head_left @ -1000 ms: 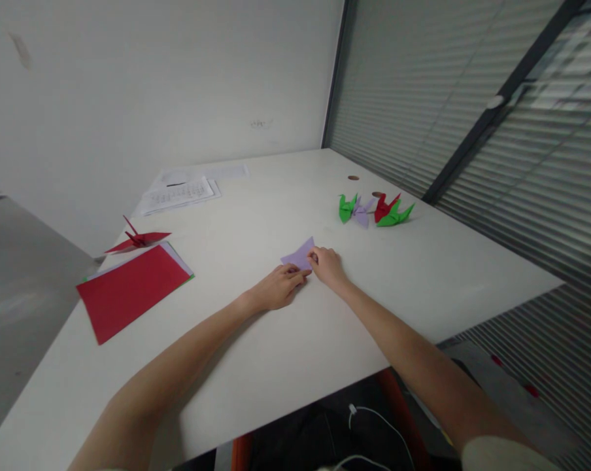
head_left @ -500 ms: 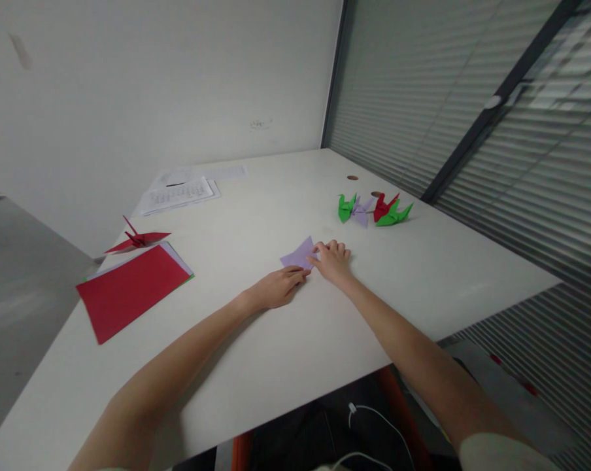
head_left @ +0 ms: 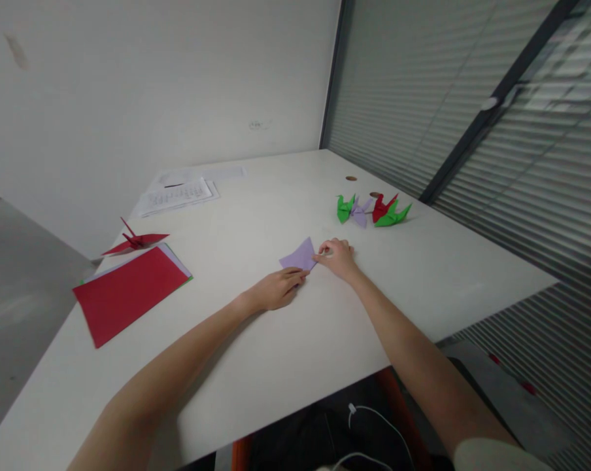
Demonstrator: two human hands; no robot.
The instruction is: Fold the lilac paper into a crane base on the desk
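near the middle of a white table [head_left: 256, 366], a piece of lilac paper [head_left: 299, 256] lies. holding it steady and matching the edges before pressing outward should give a clean crease. the left hand [head_left: 277, 289] lies low across the near edge, fingers extended, gripping nothing; the right hand [head_left: 340, 258], wrist angled inward, pinches the right corner between thumb and forefinger. beyond it sit folded paper birds [head_left: 345, 209].

White worktop [head_left: 256, 222] beneath the right hand [head_left: 338, 258], pale wall [head_left: 178, 78] beyond it, blinds [head_left: 398, 98] rightward, grey floor [head_left: 21, 294] far left.
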